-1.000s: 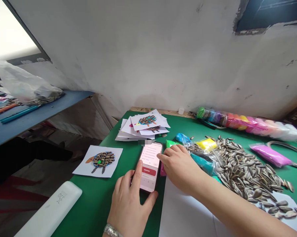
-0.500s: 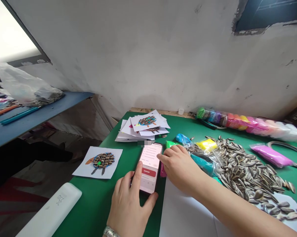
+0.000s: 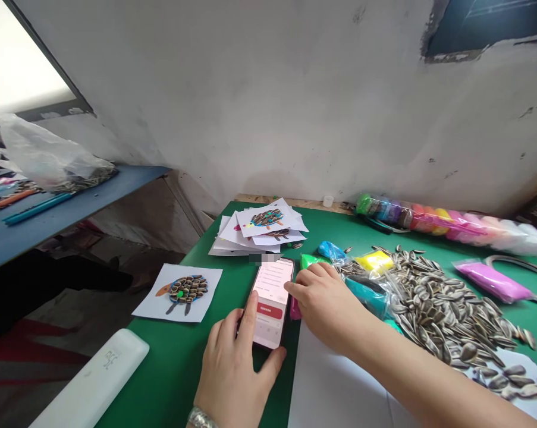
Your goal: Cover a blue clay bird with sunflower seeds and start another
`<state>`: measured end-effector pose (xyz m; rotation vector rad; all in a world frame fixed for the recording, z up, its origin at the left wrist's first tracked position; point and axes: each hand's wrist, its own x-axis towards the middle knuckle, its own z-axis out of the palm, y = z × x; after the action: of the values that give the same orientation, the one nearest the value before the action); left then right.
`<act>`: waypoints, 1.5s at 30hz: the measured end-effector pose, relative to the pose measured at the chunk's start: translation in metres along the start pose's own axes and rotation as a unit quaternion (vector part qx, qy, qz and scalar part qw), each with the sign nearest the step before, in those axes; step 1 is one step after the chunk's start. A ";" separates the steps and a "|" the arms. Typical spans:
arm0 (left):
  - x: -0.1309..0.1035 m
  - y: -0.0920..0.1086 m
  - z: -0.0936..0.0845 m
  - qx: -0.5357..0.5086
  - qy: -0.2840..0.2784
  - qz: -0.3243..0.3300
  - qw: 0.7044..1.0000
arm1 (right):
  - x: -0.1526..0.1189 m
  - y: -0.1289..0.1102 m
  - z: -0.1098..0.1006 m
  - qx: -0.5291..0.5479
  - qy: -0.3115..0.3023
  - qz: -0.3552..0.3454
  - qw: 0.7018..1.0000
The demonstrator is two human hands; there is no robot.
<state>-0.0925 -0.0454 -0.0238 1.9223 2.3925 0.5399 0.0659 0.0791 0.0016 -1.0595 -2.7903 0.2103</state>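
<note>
A lit smartphone [image 3: 269, 327] lies on the green tabletop, its screen showing lines of text and a red button. My left hand [image 3: 236, 365] grips its lower part, index finger along the left side and thumb at the lower right corner. One fingertip of my right hand [image 3: 324, 297] touches the screen's right edge. The other right fingers are curled under, so whatever they may hold is hidden. Beneath my right forearm lies white paper [image 3: 335, 386]. Just past that hand are bright packets of soft clay, including a yellow one [image 3: 374, 261] and a teal one [image 3: 366, 297].
Sunflower seeds [image 3: 446, 303] are heaped on the right, near a pink clay packet [image 3: 493, 280]. Behind lies a long bag of coloured clay [image 3: 455, 224]. Seed-covered animal pictures are stacked [image 3: 268, 223]; another card [image 3: 179, 294] lies left, above a white device [image 3: 94, 380].
Both hands stay almost in place on the phone. The whole view has shifted very slightly.
</note>
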 end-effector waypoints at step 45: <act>0.002 0.002 -0.001 0.000 -0.004 -0.005 1.000 | 0.006 -0.006 0.001 -0.010 0.014 -0.034 0.999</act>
<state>-0.0910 -0.0436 -0.0222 1.9079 2.3958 0.5292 0.0574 0.0783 0.0026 -0.9610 -2.8045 0.1594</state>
